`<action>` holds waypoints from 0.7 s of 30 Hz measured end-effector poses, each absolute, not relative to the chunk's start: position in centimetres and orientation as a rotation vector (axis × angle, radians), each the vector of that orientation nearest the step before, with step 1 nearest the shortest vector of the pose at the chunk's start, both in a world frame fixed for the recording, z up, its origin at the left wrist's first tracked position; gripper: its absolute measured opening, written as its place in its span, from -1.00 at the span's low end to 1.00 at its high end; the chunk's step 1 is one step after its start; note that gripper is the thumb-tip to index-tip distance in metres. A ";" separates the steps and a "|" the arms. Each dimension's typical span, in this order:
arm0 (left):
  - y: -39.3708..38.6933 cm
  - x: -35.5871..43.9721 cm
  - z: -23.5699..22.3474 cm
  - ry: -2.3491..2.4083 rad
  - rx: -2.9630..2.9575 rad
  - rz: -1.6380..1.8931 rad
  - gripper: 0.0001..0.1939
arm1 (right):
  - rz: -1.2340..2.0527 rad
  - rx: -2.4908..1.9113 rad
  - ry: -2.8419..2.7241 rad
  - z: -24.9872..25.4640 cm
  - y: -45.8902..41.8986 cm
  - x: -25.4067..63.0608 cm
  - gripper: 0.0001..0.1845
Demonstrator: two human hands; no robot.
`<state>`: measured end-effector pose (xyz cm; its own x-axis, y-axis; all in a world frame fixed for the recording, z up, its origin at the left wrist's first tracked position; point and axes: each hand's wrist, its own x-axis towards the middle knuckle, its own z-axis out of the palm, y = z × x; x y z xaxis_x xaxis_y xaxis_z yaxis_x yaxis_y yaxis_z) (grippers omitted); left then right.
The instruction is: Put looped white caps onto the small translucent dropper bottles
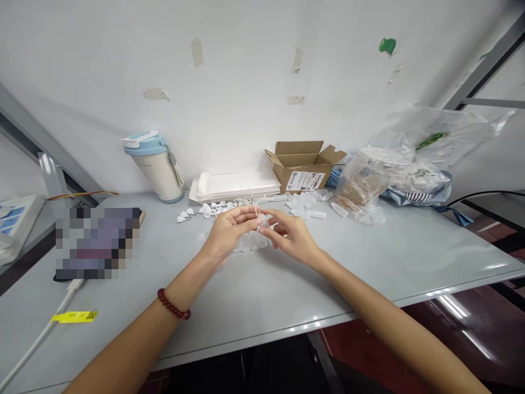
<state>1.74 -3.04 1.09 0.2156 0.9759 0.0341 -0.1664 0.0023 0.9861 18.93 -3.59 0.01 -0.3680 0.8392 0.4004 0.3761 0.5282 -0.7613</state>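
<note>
My left hand [230, 229] and my right hand [290, 234] meet over the middle of the grey table [262, 290]. Both pinch one small clear plastic piece [263, 222] with a thin white string rising from it. A red bead bracelet [173, 305] is on my left wrist. Under and behind my hands lie several small white and clear plastic pieces [213, 209] scattered on the table, with more of them [303, 202] to the right.
A blue-lidded cup [158, 167] stands back left. Behind the hands lies a stack of white flat packs [235, 186], with an open cardboard box [302, 164] and clear plastic bags [394, 164] to its right. A phone [96, 241] with a white cable [36, 339] lies left.
</note>
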 end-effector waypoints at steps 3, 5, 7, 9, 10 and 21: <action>-3.0 1.9 1.0 0.979 1.230 1.139 -0.67 | 0.753 -1.025 -1.930 0.1 -3.6 18.9 -0.57; -3.1 2.1 0.8 1.090 1.308 1.179 -0.63 | 0.796 -1.076 -1.881 0.1 -3.5 18.9 -0.58; -3.2 2.3 0.6 1.217 1.500 1.272 -0.62 | 0.853 -1.123 -1.812 0.2 -3.4 18.9 -0.58; -3.5 2.4 0.4 1.269 1.844 1.365 -0.65 | 0.924 -1.152 -1.740 0.4 -3.3 18.9 -0.57; -3.6 2.4 0.3 1.248 2.046 1.383 -0.66 | 0.959 -1.162 -1.708 0.5 -3.2 19.0 -0.56; -2.7 3.6 -0.7 1.089 2.682 1.216 -0.61 | 1.039 -1.231 -1.645 1.0 -2.6 19.5 -0.73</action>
